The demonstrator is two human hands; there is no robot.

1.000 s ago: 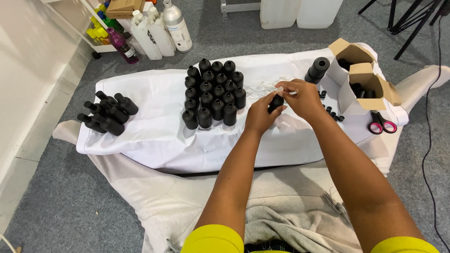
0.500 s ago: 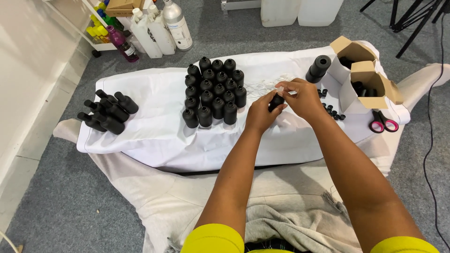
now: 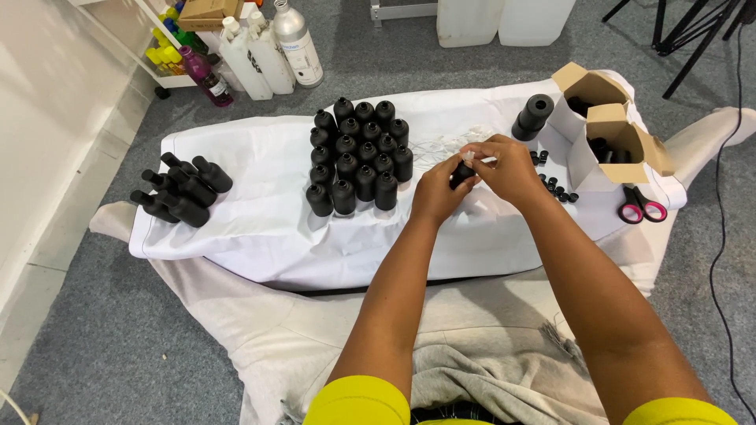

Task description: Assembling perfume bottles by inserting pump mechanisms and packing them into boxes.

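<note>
Both hands meet over the middle of a white cloth [image 3: 260,220]. My left hand [image 3: 438,189] grips a small black bottle [image 3: 460,174], mostly hidden by my fingers. My right hand [image 3: 504,167] pinches at the bottle's top; what it holds there is too small to tell. Just left of my hands stand several upright black bottles [image 3: 358,157] in a tight cluster. Several small black caps [image 3: 554,182] lie loose on the cloth to the right of my hands.
A pile of black bottles [image 3: 179,191] lies on its side at the cloth's left end. Two open cardboard boxes [image 3: 614,138], a black roll [image 3: 534,116] and pink-handled scissors [image 3: 641,206] sit at the right. White and silver containers [image 3: 272,47] stand on the grey floor behind.
</note>
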